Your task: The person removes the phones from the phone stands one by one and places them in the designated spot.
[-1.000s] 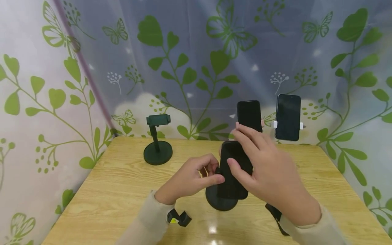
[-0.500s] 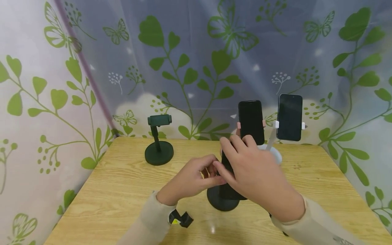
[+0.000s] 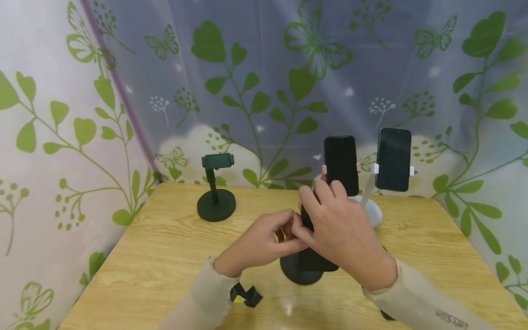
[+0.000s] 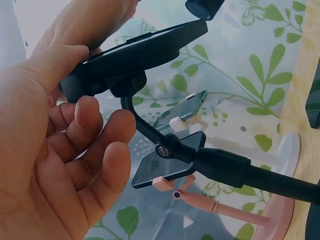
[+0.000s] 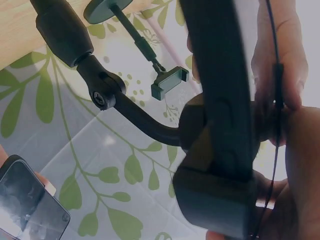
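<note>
A black phone stand (image 3: 301, 274) stands on the table in front of me, a black phone (image 3: 316, 262) lying in its tilted clamp (image 4: 80, 82). My left hand (image 3: 266, 240) pinches the left end of the clamp, thumb on top and fingers curled below. Over the phone's upper part is my right hand (image 3: 340, 224), its fingers bent around the phone and its thumb at the left edge close to the left fingertips. It hides much of the screen. The right wrist view shows the clamp's dark end close up and the stand's bent neck (image 5: 145, 120).
Behind the hands, a pink stand holds one phone (image 3: 341, 165); a white stand (image 3: 373, 213) holds another phone (image 3: 393, 158). A dark green stand (image 3: 216, 204) with a bare clamp is at the back left. Another dark object (image 3: 387, 316) lies partly under the right sleeve.
My right hand has moved left and down over the phone, its fingers curling in and the thumb shifting to the left edge. The left hand keeps its pinch on the clamp.
</note>
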`<state>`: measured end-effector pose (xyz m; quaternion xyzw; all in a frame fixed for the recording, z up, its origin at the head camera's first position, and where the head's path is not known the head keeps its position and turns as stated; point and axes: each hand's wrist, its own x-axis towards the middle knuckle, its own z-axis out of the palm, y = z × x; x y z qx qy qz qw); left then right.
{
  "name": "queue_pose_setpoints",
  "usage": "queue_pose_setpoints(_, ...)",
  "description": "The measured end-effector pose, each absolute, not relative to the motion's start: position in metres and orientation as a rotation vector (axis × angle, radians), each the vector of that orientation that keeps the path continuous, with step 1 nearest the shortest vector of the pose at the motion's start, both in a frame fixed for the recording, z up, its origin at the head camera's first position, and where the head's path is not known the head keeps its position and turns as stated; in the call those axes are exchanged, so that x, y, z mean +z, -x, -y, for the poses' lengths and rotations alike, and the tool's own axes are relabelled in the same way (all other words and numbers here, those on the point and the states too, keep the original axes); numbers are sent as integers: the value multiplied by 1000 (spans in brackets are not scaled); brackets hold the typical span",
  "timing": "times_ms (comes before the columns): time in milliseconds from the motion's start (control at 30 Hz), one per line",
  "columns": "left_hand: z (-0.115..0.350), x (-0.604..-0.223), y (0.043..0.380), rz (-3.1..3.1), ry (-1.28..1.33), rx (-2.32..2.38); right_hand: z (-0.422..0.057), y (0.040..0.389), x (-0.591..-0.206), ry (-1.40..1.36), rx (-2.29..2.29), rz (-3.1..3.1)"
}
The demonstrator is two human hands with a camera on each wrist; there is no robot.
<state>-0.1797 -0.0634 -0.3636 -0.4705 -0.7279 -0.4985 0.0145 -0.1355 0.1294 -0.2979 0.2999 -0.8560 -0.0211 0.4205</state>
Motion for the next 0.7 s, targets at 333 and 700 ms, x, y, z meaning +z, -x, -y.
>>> queue_pose_setpoints(333, 59, -364, 180, 2306, 1341, -1719, -132, 140, -301, -757, -56, 2104)
queue_pose_setpoints(700, 53, -368, 182, 2291, 1411, -2163, -135, 138, -299, -763, -85, 2165)
